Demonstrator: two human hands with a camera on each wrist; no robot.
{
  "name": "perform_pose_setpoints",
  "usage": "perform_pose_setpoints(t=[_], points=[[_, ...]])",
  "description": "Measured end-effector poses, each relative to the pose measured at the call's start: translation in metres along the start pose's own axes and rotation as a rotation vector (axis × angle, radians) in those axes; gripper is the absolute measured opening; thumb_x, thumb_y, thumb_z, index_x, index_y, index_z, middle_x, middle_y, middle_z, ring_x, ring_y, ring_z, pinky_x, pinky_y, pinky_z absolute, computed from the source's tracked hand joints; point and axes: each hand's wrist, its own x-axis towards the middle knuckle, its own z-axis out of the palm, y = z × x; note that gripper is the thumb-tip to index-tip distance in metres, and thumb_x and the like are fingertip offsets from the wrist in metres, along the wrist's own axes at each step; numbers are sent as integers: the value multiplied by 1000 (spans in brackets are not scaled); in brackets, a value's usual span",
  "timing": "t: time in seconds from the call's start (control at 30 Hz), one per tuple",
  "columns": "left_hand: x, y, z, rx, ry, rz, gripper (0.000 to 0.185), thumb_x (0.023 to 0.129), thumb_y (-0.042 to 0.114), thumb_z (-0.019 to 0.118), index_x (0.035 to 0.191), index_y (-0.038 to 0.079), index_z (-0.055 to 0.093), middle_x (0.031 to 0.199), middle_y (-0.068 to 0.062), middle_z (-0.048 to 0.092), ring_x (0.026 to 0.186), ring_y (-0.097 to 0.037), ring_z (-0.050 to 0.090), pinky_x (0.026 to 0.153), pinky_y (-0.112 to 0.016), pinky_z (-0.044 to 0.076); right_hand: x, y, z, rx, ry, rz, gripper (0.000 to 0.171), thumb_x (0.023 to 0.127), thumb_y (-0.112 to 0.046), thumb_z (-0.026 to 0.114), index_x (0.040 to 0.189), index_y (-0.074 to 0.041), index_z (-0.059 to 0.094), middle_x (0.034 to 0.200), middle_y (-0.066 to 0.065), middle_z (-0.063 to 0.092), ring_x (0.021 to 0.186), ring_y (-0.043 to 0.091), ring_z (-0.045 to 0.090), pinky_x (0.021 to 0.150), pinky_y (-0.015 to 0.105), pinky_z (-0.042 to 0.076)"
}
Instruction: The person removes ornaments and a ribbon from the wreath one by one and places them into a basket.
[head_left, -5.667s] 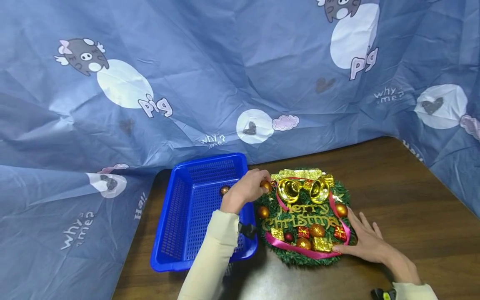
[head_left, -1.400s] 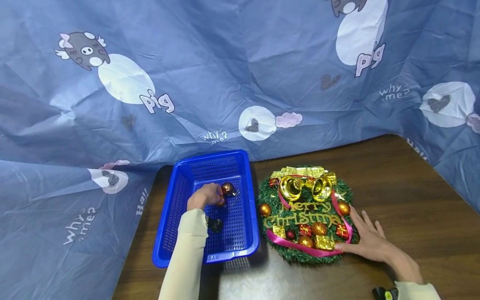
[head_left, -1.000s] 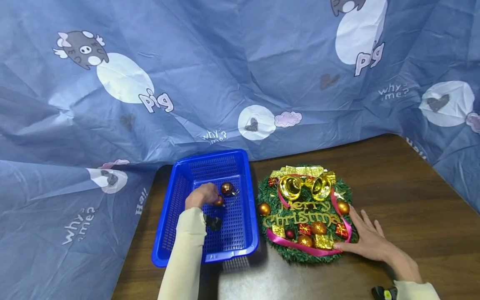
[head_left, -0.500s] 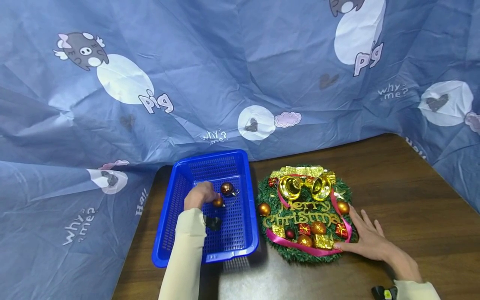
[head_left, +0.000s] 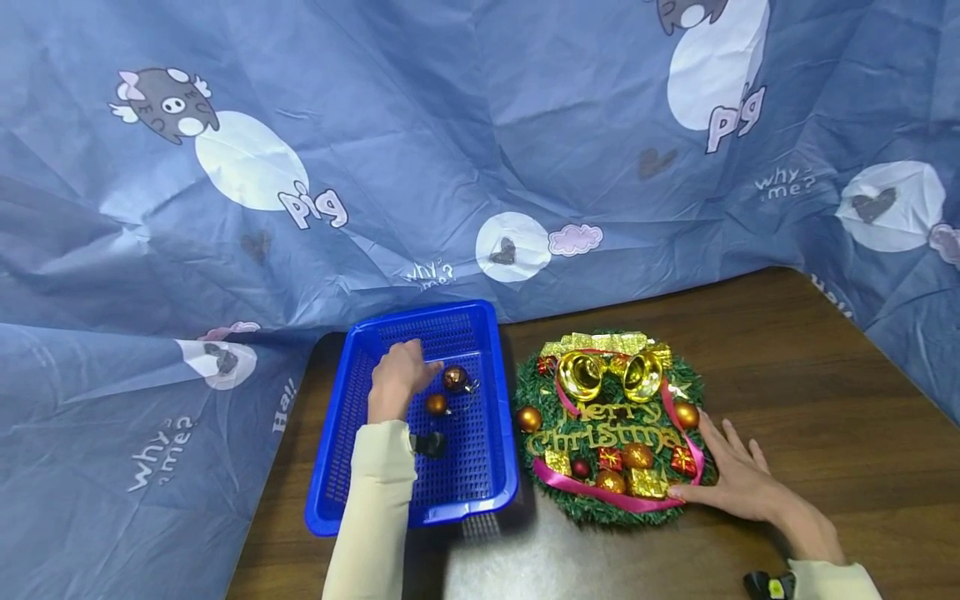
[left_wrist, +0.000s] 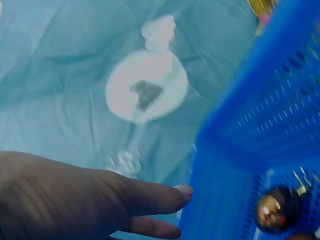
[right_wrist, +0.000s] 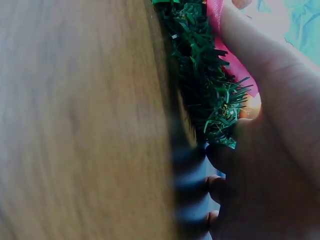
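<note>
My left hand (head_left: 401,375) is over the blue plastic basket (head_left: 318,467), with nothing in its grasp. Its thumb and fingers stretch out past the basket wall in the left wrist view. Below and to the right of it, a small orange bauble (head_left: 436,404) and a larger brown bauble (head_left: 454,378) lie on the basket floor. My right hand (head_left: 738,475) rests spread against the right edge of a Christmas wreath (head_left: 600,515), its thumb near the pink ribbon (right_wrist: 237,67) and its fingers down by the table.
The wreath lies flat on the brown wooden table (head_left: 847,417), just right of the basket. It bears golden bells (head_left: 642,377), gift boxes, orange balls and Merry Christmas lettering. A blue printed cloth (head_left: 405,167) hangs behind and along the left side.
My left hand took an orange bauble from the wreath's upper left into the basket, let it go beside the brown one, and has risen away from it. The right hand stays at the wreath.
</note>
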Motion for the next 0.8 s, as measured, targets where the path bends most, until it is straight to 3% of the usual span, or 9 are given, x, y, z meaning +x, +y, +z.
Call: perform_pose_setpoints(t=[0.17, 0.4, 0.63, 0.8], points=[[-11, 22, -6, -32, 49, 98, 49, 91, 35, 63, 127, 2, 56, 127, -21, 57, 117, -38, 54, 96, -52, 45, 0, 2, 1, 2, -5, 0, 118, 76, -51, 72, 153, -6, -6, 156, 30, 2, 139, 55, -2, 103, 73, -9], [-21, 60, -5, -16, 63, 301, 44, 90, 33, 65, 124, 6, 59, 122, -15, 59, 114, -32, 57, 97, -45, 46, 1, 3, 0, 6, -8, 3, 118, 76, -51, 72, 153, -6, -7, 156, 29, 2, 139, 55, -3, 103, 73, -10], [-22, 88, 8, 15, -104, 531, 40, 92, 26, 64, 127, 7, 57, 126, -11, 58, 117, -26, 55, 100, -38, 45, 2, 4, 0, 10, -5, -2, 118, 77, -51, 72, 153, -6, -6, 156, 29, 2, 139, 55, -4, 102, 73, -10], [-21, 102, 22, 74, -197, 568, 43, 92, 28, 63, 130, 9, 55, 132, -10, 56, 122, -24, 52, 102, -36, 44, 1, 3, 0, -10, -3, -3, 118, 76, -52, 71, 153, -6, -6, 156, 29, 2, 139, 55, -3, 103, 73, -9]])
